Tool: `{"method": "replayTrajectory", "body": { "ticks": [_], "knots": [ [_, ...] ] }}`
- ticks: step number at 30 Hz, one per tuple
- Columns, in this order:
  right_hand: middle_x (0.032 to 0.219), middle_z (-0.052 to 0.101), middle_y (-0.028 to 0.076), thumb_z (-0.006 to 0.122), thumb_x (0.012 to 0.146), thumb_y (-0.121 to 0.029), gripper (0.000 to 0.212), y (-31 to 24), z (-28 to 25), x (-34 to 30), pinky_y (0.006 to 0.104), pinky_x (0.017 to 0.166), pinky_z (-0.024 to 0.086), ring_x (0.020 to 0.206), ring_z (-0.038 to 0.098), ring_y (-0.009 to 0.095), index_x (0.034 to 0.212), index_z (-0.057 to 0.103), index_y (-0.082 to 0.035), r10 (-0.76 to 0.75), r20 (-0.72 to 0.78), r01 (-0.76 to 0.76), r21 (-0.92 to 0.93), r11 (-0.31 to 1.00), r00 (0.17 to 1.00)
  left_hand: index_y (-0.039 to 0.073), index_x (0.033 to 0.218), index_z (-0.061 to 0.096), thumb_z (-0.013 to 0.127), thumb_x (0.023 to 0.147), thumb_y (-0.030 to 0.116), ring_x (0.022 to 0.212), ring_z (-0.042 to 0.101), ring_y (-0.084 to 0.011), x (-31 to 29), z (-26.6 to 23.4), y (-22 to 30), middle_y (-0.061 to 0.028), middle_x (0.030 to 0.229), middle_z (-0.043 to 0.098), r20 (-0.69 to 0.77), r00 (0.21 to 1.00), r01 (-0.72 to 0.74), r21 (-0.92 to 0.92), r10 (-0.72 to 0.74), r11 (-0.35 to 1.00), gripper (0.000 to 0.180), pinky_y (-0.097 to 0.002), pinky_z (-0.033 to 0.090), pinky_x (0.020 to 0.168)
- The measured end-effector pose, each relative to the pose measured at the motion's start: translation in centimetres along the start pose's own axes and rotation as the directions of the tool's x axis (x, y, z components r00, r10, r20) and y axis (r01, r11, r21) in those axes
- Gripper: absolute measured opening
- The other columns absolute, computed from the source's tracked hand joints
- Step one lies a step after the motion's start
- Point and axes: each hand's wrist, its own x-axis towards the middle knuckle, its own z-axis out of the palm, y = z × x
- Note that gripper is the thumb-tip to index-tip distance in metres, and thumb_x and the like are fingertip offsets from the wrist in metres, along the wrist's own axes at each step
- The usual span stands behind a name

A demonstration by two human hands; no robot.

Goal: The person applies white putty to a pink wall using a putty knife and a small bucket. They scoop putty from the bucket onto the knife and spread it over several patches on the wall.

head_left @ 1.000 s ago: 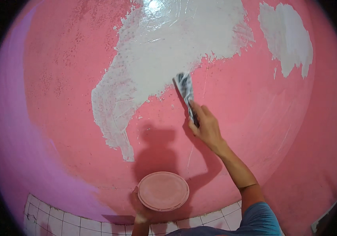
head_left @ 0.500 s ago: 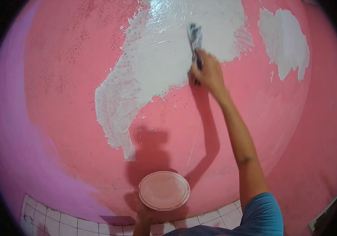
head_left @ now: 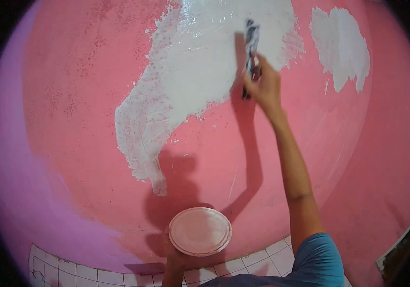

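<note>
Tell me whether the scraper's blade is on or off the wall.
Off the wall, it seems: the scraper and its shadow lie apart at their upper ends.

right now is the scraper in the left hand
No, the right hand grips the scraper, while the left hand holds a round pink disc.

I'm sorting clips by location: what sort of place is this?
Probably a room indoors: a pink painted wall with a broad off-white smeared patch, and pale square tiles below.
</note>
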Motion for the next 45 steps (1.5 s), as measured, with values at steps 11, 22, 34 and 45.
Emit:
{"method": "replayTrajectory", "body": {
  "ticks": [11, 22, 34, 45],
  "knots": [
    [0.082, 0.058, 0.020, 0.062, 0.076, -0.013, 0.048, 2.7, 2.0, -1.1, 0.0408, 0.067, 0.049, 0.072, 0.059, 0.034, 0.121, 0.053, 0.000, -0.115, 0.060, 0.124, -0.173, 0.977, 0.992, -0.001, 0.132, 0.041, 0.025, 0.092, 0.053, 0.117, 0.049, -0.0327, 0.4, -1.8, 1.2, -0.0191, 0.129, 0.050, 0.006, 0.993, -0.118, 0.089, 0.118, 0.989, 0.069, -0.0445, 0.042, 0.098],
    [0.084, 0.062, 0.021, 0.062, 0.076, -0.014, 0.044, 2.6, 0.7, 6.8, 0.0372, 0.066, 0.049, 0.072, 0.062, 0.030, 0.116, 0.057, 0.002, -0.122, -0.104, 0.099, -0.196, 0.976, 0.987, 0.001, 0.133, 0.040, 0.026, 0.092, 0.055, 0.117, 0.050, -0.0327, 0.1, 0.0, 2.2, -0.0182, 0.130, 0.049, -0.007, 0.999, -0.038, 0.070, 0.039, 0.997, 0.069, -0.0459, 0.042, 0.098],
    [0.081, 0.058, 0.022, 0.063, 0.074, -0.013, 0.050, -2.1, 3.3, 1.9, 0.0446, 0.069, 0.048, 0.073, 0.060, 0.037, 0.121, 0.051, 0.000, -0.187, -0.004, 0.186, -0.082, 0.979, 0.982, 0.003, 0.134, 0.039, 0.024, 0.092, 0.056, 0.119, 0.047, -0.0339, 0.1, -1.1, 2.1, -0.0177, 0.132, 0.047, -0.029, 0.999, -0.036, 0.035, 0.037, 0.999, 0.069, -0.0486, 0.040, 0.100],
    [0.080, 0.059, 0.023, 0.063, 0.071, -0.016, 0.048, 2.3, 2.5, 3.9, 0.0441, 0.072, 0.048, 0.077, 0.059, 0.039, 0.116, 0.055, 0.002, -0.121, 0.001, 0.119, -0.169, 0.978, 0.993, 0.002, 0.131, 0.043, 0.030, 0.091, 0.053, 0.116, 0.049, -0.0340, -1.4, -0.5, 1.8, -0.0179, 0.130, 0.049, 0.014, 0.994, -0.109, 0.151, 0.108, 0.982, 0.066, -0.0471, 0.042, 0.098]
  ]
}}
